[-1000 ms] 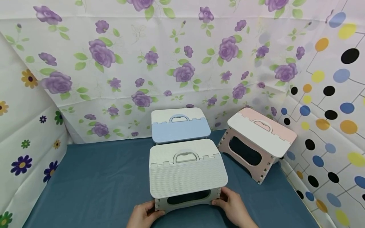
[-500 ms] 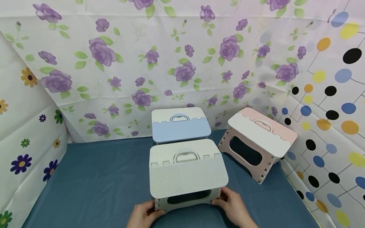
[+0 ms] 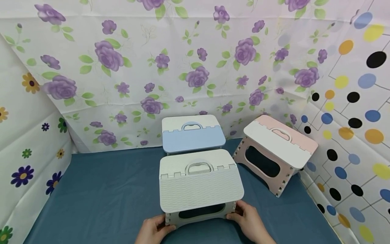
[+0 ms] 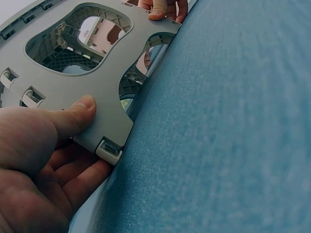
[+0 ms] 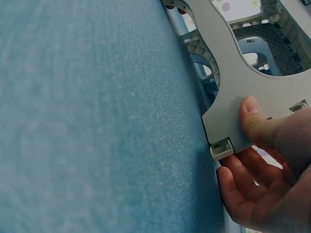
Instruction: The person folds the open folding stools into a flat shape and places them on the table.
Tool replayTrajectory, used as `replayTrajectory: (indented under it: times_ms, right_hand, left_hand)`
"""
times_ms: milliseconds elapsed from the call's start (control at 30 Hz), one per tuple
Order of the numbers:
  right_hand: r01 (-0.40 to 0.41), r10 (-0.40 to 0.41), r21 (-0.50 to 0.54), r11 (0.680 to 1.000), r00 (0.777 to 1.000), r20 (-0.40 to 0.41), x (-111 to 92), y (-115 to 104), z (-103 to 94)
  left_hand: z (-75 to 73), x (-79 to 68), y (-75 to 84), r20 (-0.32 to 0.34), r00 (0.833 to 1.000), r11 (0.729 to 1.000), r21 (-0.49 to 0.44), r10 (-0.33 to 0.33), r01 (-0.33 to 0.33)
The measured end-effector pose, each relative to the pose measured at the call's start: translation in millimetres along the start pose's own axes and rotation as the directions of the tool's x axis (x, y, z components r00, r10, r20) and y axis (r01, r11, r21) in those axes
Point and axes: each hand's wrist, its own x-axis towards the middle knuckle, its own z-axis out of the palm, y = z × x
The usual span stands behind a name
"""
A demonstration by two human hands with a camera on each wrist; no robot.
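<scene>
A pale grey-green folding stool (image 3: pixel 201 188) stands unfolded on the blue cloth, its white top facing up. My left hand (image 3: pixel 153 228) grips the lower left corner of its front leg panel. In the left wrist view the left thumb (image 4: pixel 77 116) lies on the panel's outer face, with the fingers bent behind its edge. My right hand (image 3: pixel 248 220) pinches the lower right corner the same way. The right wrist view shows the right thumb (image 5: pixel 255 119) on the panel face and the other fingers behind the corner. The stool's feet are at the cloth.
Just behind stands a blue and white folding stool (image 3: pixel 195 139), near the flowered back curtain (image 3: pixel 134 64). A pink and white folding stool (image 3: pixel 274 149) stands angled at the right, near the dotted curtain (image 3: pixel 350 135). Blue cloth (image 3: pixel 115 189) stretches to the left of the stools.
</scene>
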Motion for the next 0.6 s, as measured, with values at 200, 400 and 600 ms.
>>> replayTrajectory:
  times_ms: [200,400,600]
  right_hand:
    - [0.002,-0.002,0.002,1.0,1.0,-0.001,-0.8,0.0,-0.3]
    - [0.004,-0.004,0.001,1.0,1.0,0.0,-0.8,-0.2,-0.3]
    - [0.006,-0.006,-0.002,1.0,1.0,0.0,-0.3,-0.3,-0.5]
  left_hand:
    - [0.7,-0.3,0.5,-0.001,1.0,1.0,0.004,-0.003,0.003]
    - [0.0,-0.3,0.8,0.004,1.0,1.0,0.004,-0.002,0.002]
    - [-0.3,0.2,0.5,0.001,1.0,1.0,0.022,0.005,-0.005]
